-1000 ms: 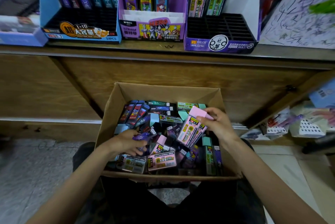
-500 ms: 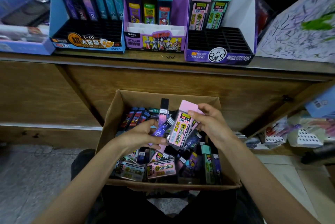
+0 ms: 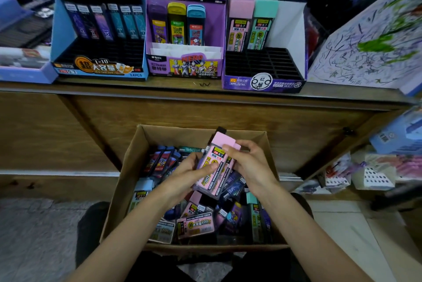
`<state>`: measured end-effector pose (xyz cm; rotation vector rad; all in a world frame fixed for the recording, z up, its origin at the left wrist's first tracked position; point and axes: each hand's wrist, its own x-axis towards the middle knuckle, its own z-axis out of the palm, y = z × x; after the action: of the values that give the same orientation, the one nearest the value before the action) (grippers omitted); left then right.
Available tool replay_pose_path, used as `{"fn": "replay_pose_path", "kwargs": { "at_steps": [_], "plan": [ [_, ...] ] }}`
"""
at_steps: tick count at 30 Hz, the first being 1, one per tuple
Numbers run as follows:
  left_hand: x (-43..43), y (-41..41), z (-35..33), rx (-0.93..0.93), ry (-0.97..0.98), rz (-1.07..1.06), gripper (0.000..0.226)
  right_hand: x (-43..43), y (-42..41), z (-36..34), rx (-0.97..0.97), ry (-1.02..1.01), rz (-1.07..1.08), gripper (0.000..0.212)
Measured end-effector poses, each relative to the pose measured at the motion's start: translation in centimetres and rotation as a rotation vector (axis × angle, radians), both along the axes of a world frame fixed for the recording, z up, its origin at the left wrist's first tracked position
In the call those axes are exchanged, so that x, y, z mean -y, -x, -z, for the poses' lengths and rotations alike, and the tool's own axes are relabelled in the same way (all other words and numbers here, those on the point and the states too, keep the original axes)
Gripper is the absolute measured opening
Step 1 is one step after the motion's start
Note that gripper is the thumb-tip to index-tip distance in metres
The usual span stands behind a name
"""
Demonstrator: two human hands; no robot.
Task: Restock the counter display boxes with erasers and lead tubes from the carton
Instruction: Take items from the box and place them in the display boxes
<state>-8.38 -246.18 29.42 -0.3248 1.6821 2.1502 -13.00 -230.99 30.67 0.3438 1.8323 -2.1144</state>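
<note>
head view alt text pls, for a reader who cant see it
The left hand and right hand hold a pink lead pack over a carton full of mixed packs. Behind it, a counter carries a blue box, a purple box and a violet box, all part-empty.

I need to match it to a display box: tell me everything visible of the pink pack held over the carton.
The pink pack is a flat, oblong, plastic-looking case with a pink cap and a label printed 2B 0.7. It tilts cap-up above the carton. The left hand holds its lower side; the right hand pinches the cap end.
</note>
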Motion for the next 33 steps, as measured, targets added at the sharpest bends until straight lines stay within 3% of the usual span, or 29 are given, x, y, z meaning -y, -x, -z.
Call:
{"fn": "replay_pose_path", "kwargs": {
  "at_steps": [5,13,19,27,33],
  "plan": [
    [-0.1,0.8,-0.6,-0.068,-0.027,-0.073,0.039,-0.4,0.0,-1.2,0.023,0.222,-0.074,0.015],
    [0.1,1.8,-2.2,-0.23,0.007,-0.156,0.019,-2.5,0.9,-3.6,-0.174,0.018,0.054,0.014],
    [1.4,3.2,-5.8,-0.416,0.033,-0.189,0.039,-4.7,4.3,-8.8,-0.449,-0.072,0.115,0.017],
    [1.8,7.7,-11.7,-0.596,0.017,-0.271,0.035,-5.2,11.8,-16.4,-0.683,-0.062,0.211,0.012],
    [1.9,10.0,-14.0,-0.615,0.002,-0.288,0.032,-3.7,16.2,-19.0,-0.79,-0.177,0.174,0.018]
  ]
}}
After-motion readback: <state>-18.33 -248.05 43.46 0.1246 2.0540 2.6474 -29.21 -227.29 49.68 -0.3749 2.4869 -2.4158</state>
